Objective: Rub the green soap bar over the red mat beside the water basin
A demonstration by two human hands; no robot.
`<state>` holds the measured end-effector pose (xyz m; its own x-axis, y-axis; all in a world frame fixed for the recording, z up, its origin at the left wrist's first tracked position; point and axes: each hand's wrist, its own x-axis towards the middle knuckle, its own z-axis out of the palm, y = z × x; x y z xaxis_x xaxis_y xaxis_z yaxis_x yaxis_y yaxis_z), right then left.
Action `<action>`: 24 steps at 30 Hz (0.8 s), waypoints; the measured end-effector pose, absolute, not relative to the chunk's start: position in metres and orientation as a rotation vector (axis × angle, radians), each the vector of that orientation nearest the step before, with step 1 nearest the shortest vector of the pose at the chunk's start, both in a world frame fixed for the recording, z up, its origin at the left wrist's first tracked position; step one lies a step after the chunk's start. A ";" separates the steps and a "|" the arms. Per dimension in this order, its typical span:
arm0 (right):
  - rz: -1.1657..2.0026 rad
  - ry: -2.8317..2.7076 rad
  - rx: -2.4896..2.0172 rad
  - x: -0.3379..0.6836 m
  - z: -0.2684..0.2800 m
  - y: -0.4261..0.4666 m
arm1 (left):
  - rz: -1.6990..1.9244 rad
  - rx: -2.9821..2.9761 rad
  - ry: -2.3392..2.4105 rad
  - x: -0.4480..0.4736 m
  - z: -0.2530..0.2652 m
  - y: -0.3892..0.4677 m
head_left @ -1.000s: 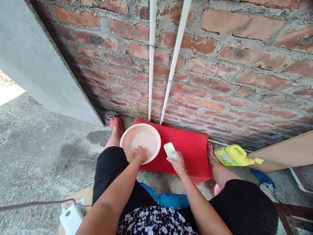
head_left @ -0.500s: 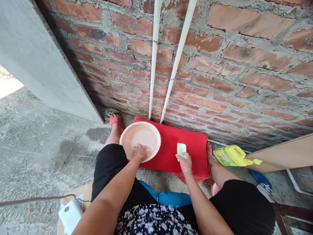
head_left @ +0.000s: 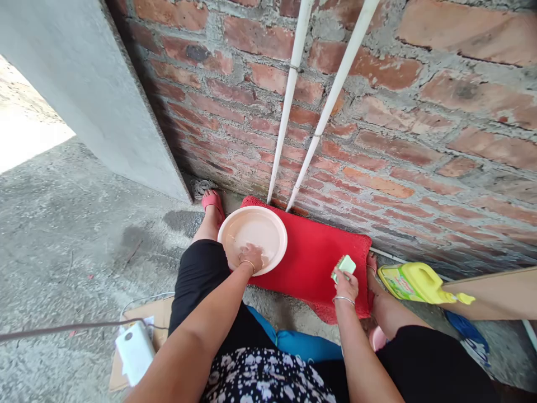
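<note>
A pale pink basin [head_left: 229, 263] with water in it stands on the left end of a red mat [head_left: 312, 246]. My left hand [head_left: 252, 257] dips into the water near the basin's front side, fingers loosely spread and slightly blurred by the water. Over the right part of the mat, my right hand [head_left: 346, 285] is closed around a light green scrub brush [head_left: 347, 265]. The brush is tilted, and its bristles show on the left side.
A yellow detergent bottle [head_left: 419, 282] lies right of the mat. Two white pipes [head_left: 289, 106] run down the brick wall [head_left: 377, 151] behind. At lower left, a white device [head_left: 135, 352] rests on cardboard [head_left: 118, 372], with a cord [head_left: 62, 330] nearby.
The view has shifted, moving the scene right. My right hand has moved right across the mat with the brush and tilted it, showing its bristles. My left hand stays in the water.
</note>
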<state>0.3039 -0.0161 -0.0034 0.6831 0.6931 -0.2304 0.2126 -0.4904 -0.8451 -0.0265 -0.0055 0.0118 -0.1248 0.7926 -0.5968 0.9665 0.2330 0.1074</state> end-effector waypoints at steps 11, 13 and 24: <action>0.731 -1.556 -2.044 0.253 -0.006 -0.022 | -0.291 1.617 1.901 -0.024 0.034 -0.008; 0.712 -1.570 -2.099 0.260 -0.012 -0.021 | -0.238 1.637 1.846 -0.027 0.042 -0.004; 0.406 -1.783 -2.026 0.257 0.006 -0.008 | 0.336 1.548 1.963 -0.141 0.088 0.079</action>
